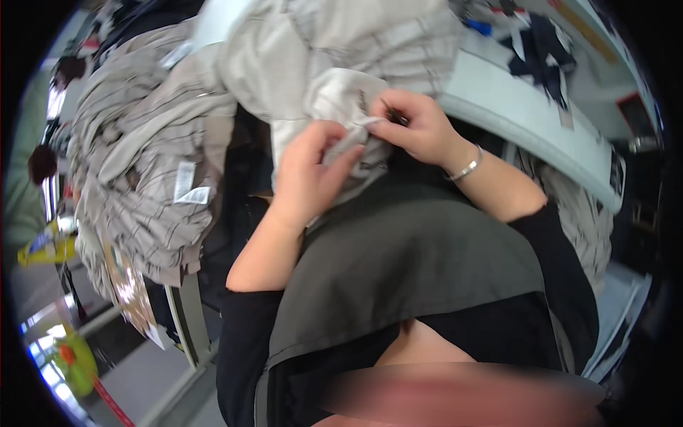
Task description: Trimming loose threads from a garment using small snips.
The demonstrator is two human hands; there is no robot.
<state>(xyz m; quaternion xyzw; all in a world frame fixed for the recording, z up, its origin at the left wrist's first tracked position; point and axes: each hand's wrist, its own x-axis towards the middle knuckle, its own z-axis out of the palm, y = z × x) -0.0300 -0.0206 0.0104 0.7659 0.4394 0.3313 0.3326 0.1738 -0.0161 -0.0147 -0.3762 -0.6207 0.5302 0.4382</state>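
A light beige garment [341, 91] with thin dark stripes spreads over the work surface and hangs down before me. My left hand [312, 168] pinches a fold of its pale cloth between thumb and fingers. Close to the right of it, my right hand [419, 125] also pinches the cloth at the fold. A small dark metal tool [396, 115], perhaps thread snips, sits within the curled fingers of my right hand, which partly hide it. Small dark marks, possibly stitching or print, show on the cloth beside my right fingertips.
At left is a big heap of striped beige garments [155, 139] with white labels [185, 182]. A white machine bed or table edge [528, 128] runs along the right, with dark cloth [544, 56] behind. Below the heap stands a metal frame leg [189, 320].
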